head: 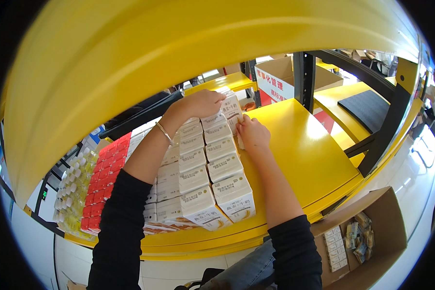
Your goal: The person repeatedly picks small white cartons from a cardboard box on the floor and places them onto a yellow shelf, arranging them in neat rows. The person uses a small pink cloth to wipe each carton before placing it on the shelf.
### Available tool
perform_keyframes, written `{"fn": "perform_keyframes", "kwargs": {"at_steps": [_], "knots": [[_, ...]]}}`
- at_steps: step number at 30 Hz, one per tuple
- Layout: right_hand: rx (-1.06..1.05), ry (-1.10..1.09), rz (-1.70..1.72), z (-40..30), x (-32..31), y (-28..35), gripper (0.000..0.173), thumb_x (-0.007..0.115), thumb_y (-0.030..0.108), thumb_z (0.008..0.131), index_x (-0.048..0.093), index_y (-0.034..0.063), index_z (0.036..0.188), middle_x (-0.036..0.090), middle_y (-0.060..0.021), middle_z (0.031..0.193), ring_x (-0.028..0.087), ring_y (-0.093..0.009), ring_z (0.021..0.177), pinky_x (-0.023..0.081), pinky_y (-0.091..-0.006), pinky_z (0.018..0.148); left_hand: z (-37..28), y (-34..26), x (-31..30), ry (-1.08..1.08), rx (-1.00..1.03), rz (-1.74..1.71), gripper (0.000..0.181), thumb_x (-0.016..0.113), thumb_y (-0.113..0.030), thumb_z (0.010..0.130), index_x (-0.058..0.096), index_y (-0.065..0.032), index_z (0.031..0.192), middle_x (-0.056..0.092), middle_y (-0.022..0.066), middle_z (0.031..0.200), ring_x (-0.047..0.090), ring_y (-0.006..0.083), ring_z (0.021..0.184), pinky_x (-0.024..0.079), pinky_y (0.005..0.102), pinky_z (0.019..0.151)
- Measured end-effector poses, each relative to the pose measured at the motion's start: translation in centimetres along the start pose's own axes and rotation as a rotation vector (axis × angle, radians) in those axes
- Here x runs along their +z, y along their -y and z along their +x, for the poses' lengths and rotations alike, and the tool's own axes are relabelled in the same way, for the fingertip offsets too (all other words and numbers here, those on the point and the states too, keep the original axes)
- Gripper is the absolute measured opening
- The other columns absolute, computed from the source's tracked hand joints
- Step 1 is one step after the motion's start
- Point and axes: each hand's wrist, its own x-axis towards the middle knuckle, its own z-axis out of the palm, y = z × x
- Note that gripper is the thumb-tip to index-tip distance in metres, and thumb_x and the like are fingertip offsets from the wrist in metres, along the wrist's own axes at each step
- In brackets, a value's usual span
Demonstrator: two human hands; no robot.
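Both hands are at the far end of the outer right row of white milk cartons (233,197) on a yellow metal shelf (297,156). My left hand (199,103), with a bangle at the wrist, grips the upper left edge of a white carton (231,108) that stands with its printed face towards me. My right hand (254,134) holds the same carton at its lower right side. Something small and pale shows beneath the right hand; I cannot tell what it is. The carton's back is hidden.
Left of the white rows stand red cartons (107,170) and clear bottles with white caps (72,185). Another yellow shelf overhangs close above (217,32). A black upright (304,83) rises at the back right. Below right, an open cardboard box (388,217) holds small cartons and wrapped packs.
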Motion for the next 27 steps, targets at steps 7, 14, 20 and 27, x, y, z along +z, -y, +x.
{"fn": "perform_keyframes", "kwargs": {"at_steps": [7, 14, 20, 27], "knots": [[0.045, 0.008, -0.045, -0.1, -0.3, 0.6, 0.022, 0.056, 0.034, 0.085, 0.055, 0.0123, 0.092, 0.061, -0.0084, 0.083, 0.064, -0.027, 0.075, 0.050, -0.0386, 0.065, -0.4, 0.5, -0.8, 0.056, 0.011, -0.071, 0.042, 0.038, -0.020, 0.091, 0.048, -0.0065, 0.129, 0.051, 0.0161, 0.129, 0.050, 0.0294, 0.116, 0.038, 0.0334, 0.099], [-0.002, -0.004, -0.010, -0.1, -0.4, 0.3, 0.023, 0.059, 0.029, 0.083, 0.054, 0.0082, 0.092, 0.063, -0.0098, 0.083, 0.064, -0.028, 0.076, 0.051, -0.0395, 0.065, -0.1, 1.8, -0.7, 0.092, 0.009, -0.168, 0.041, 0.039, -0.014, 0.092, 0.045, -0.0071, 0.132, 0.047, 0.0134, 0.134, 0.046, 0.0258, 0.123, 0.034, 0.0299, 0.102], [0.015, 0.006, 0.017, 0.2, -0.3, 0.2, 0.023, 0.058, 0.029, 0.083, 0.054, 0.0082, 0.092, 0.064, -0.0101, 0.080, 0.064, -0.029, 0.076, 0.051, -0.0400, 0.065, 0.1, 2.3, -0.5, 0.091, 0.037, -0.138, 0.040, 0.038, -0.015, 0.092, 0.046, -0.0055, 0.131, 0.047, 0.0158, 0.134, 0.047, 0.0260, 0.121, 0.035, 0.0300, 0.101], [-0.001, 0.032, 0.069, 0.0, -0.7, 0.1, 0.022, 0.060, 0.030, 0.081, 0.056, 0.0091, 0.088, 0.066, -0.0102, 0.078, 0.065, -0.028, 0.076, 0.050, -0.0399, 0.065, -0.1, 2.2, -0.8, 0.092, 0.039, -0.131, 0.039, 0.038, -0.015, 0.094, 0.047, -0.0047, 0.130, 0.050, 0.0172, 0.130, 0.050, 0.0264, 0.118, 0.037, 0.0292, 0.099]]}}
